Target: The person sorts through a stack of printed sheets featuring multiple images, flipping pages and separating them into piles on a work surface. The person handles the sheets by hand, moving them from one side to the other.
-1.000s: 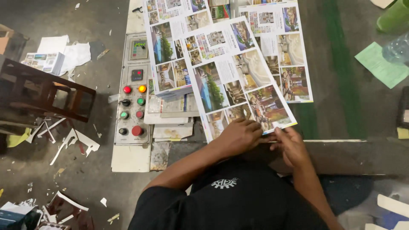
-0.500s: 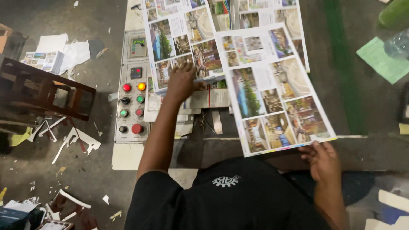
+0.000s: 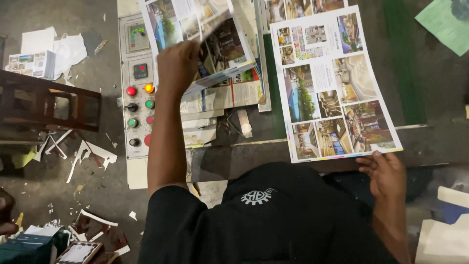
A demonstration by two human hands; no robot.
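Observation:
My left hand [image 3: 177,63] grips the lower edge of a stack of printed photo sheets [image 3: 220,44] and lifts it off the pile on the machine table. My right hand [image 3: 386,173] pinches the near right corner of a single printed sheet [image 3: 332,83] covered in colour pictures, which lies flat on the dark table to the right. More printed paper [image 3: 220,100] lies under the lifted stack. My black shirt fills the lower middle of the view.
A grey control panel [image 3: 138,83] with red, green and orange buttons and a small display sits left of the paper. A dark wooden stool [image 3: 46,102] stands on the floor at left among paper scraps. A green sheet [image 3: 444,22] lies top right.
My left hand left the single sheet, reached left to the stack and is raising its edge. My right hand slid the single sheet to the right. The view shifted right.

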